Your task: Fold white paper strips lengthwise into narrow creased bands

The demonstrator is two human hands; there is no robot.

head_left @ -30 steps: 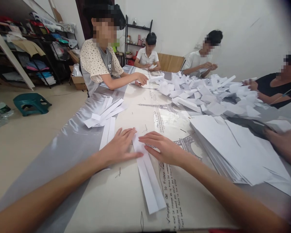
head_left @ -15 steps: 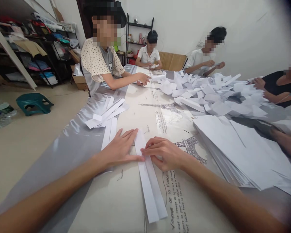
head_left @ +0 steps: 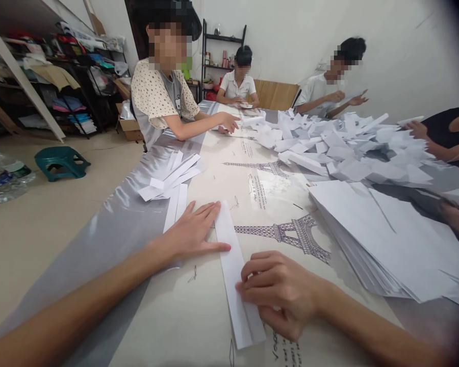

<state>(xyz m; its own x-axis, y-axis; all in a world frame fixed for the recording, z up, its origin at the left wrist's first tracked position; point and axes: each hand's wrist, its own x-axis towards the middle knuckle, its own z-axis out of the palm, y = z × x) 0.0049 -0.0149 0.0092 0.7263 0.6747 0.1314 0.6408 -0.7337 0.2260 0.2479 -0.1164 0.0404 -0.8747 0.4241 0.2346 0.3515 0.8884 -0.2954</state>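
A long folded strip of white paper (head_left: pixel 229 275) lies lengthwise in front of me on the printed tablecloth (head_left: pixel 168 316). My left hand (head_left: pixel 193 232) is flat at its far end, fingers stretched out and the thumb pressing on the strip. Lower down, my right hand (head_left: pixel 283 293) has its fingers curled together at the strip's right edge, gripping the fold there. Behind the right hand, part of the strip is hidden, and the near end has its flap slightly raised. More folded paper strips (head_left: pixel 172 178) lie beyond my left hand.
A stack of white paper sheets (head_left: pixel 375 229) sits at right, with a heap of folded paper pieces (head_left: pixel 352 137) behind it. Several people work around the table, one person (head_left: pixel 164 102) close on the left. A green stool (head_left: pixel 61 162) stands on the floor.
My right hand has slid toward me along the strip's right edge, and the fold behind it now lies flat. My left hand stays in place on the strip.
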